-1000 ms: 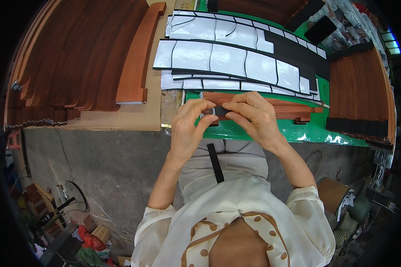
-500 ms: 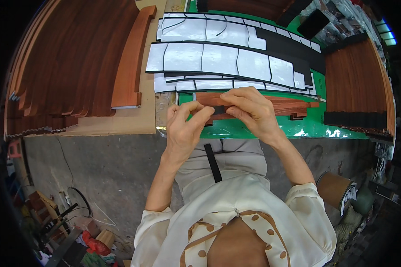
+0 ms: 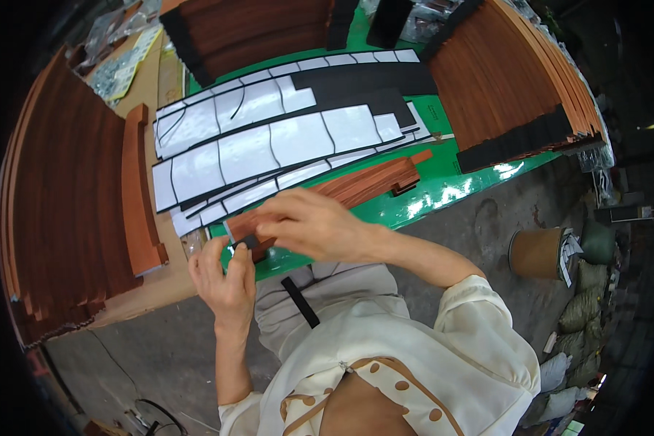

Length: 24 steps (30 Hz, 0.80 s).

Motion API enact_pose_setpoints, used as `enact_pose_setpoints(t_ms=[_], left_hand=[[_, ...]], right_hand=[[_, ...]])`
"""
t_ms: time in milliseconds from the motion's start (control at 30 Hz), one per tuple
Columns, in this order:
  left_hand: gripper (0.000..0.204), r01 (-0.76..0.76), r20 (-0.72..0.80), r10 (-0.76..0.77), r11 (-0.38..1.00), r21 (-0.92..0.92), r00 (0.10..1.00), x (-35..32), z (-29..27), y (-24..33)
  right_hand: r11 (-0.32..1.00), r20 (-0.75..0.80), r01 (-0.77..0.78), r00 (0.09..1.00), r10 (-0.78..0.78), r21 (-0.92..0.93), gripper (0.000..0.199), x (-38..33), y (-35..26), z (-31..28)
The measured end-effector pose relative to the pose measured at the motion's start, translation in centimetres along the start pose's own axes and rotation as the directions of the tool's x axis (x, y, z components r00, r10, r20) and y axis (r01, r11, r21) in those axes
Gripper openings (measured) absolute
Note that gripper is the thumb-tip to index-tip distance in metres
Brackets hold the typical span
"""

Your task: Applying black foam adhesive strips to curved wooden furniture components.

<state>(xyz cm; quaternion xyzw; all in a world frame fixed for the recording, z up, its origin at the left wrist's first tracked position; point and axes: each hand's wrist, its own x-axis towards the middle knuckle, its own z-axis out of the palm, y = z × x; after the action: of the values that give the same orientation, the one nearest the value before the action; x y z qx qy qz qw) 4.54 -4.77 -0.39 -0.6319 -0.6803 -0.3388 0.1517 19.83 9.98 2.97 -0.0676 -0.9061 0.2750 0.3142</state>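
Note:
A reddish-brown wood-grain piece (image 3: pixel 363 185) lies along the table's front edge, its near-left end under my hands. A short black strip (image 3: pixel 247 242) lies across that end. My left hand (image 3: pixel 224 282) pinches the strip's left end between thumb and fingers. My right hand (image 3: pixel 316 227) comes across from the right, its fingers bent together at the strip's other end, with the tips partly hidden. Behind the wood piece lie white backing sheets (image 3: pixel 247 156) edged and crossed with black strips. Another black strip (image 3: pixel 300 302) rests on my lap.
Stacks of brown wood-grain panels stand at the left (image 3: pixel 65 211), at the back (image 3: pixel 261 33) and at the right (image 3: pixel 498 80). One lighter wood piece (image 3: pixel 139 192) lies beside the left stack. Green sheeting (image 3: pixel 450 190) covers the table. A brown drum (image 3: pixel 534 254) stands on the floor.
My view has turned, so the table now slants up to the right. The short black strip has come down onto the left end of the wood piece, with both hands still at it.

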Motion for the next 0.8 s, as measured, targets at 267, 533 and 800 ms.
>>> enact_pose_setpoints(t_ms=[267,533,800], left_hand=[[0.024,-0.069,0.358,0.148,0.972,-0.223,0.922,10.3,0.2,2.4],[0.036,-0.289,0.681,0.455,0.891,-0.351,0.574,16.4,17.8,7.1],[0.041,-0.416,0.658,0.500,0.859,-0.298,0.562,15.8,22.5,7.5]], right_hand=[[0.847,-0.066,-0.355,0.931,0.360,-0.396,0.015,-4.2,13.5,-16.4],[0.784,0.209,-0.061,0.949,0.238,-0.618,0.010,-6.1,21.4,-14.5],[0.707,0.336,0.175,0.937,0.094,-0.686,0.005,-7.2,23.8,-13.7]])
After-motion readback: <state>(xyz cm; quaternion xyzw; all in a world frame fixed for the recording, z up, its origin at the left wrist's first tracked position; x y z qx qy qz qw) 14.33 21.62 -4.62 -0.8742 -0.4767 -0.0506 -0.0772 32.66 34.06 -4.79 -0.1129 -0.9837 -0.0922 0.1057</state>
